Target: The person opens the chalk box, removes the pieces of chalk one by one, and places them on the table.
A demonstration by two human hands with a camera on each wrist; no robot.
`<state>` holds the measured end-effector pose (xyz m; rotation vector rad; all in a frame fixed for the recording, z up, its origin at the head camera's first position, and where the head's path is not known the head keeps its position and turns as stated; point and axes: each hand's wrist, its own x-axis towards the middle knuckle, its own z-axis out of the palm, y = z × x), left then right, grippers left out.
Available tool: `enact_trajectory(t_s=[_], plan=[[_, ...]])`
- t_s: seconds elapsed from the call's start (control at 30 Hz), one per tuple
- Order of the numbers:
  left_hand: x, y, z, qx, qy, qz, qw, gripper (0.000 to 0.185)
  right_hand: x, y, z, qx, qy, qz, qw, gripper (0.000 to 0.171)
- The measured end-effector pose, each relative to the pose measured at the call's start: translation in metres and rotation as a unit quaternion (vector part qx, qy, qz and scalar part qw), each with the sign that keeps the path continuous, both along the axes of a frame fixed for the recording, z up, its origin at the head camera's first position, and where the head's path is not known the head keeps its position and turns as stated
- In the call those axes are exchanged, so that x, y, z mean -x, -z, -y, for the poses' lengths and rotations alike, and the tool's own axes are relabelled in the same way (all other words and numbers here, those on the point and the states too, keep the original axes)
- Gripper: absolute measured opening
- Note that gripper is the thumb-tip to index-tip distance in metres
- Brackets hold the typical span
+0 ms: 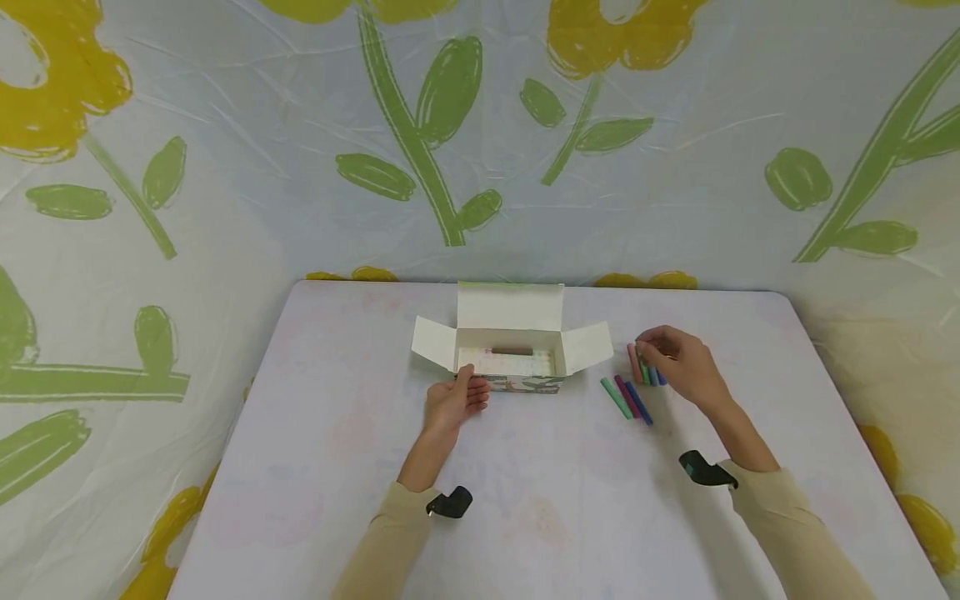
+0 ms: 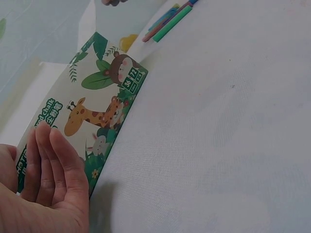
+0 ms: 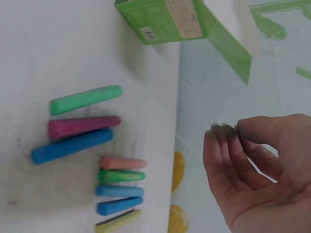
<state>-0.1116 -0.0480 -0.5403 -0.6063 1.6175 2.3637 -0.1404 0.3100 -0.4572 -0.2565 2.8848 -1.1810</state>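
Observation:
An open chalk box [image 1: 525,384] with animals printed on its front stands near the table's back. Inside, a brown chalk stick [image 1: 512,351] lies on top of pale ones. My left hand [image 1: 450,400] holds the box's front wall at its left end, thumb over the rim and fingers along the printed face. To the right, my right hand [image 1: 686,362] hovers over a row of short chalks with fingertips drawn together and nothing visible between them. That row includes a pink stick [image 3: 124,163] and a yellow one [image 3: 119,221]. Dark dust marks its fingertips.
Nearer to me than the row lie a mint green chalk [image 1: 617,398], a magenta one [image 1: 627,397] and a blue one [image 1: 639,403]. The box's side flap [image 1: 588,347] spreads toward the chalks. A flowered curtain [image 1: 510,208] hangs behind the table [image 1: 540,500].

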Motion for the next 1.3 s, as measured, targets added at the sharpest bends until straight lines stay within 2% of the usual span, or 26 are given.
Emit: enact_trajectory(t_s=[0.37, 0.57, 0.77, 1.07, 1.3], plan=[[0.001, -0.002, -0.001, 0.003, -0.003, 0.008, 1.0, 0.038, 0.018, -0.025, 0.027, 0.049, -0.021, -0.042, 0.998, 0.022], [-0.001, -0.004, 0.0, 0.004, -0.006, 0.005, 1.0, 0.041, 0.026, -0.033, 0.048, 0.077, -0.045, -0.044, 0.995, 0.021], [-0.001, -0.004, -0.001, -0.001, -0.011, 0.007, 0.9999, 0.039, 0.033, -0.03, 0.069, 0.093, -0.071, -0.033, 0.993, 0.019], [0.0, -0.004, -0.001, 0.003, -0.01, 0.01, 0.9999, 0.039, 0.041, -0.019, 0.099, 0.064, -0.084, -0.014, 0.994, 0.022], [0.0, -0.002, -0.002, -0.003, -0.01, 0.007, 0.9999, 0.038, 0.043, -0.001, 0.118, 0.063, -0.132, -0.027, 0.989, 0.019]])
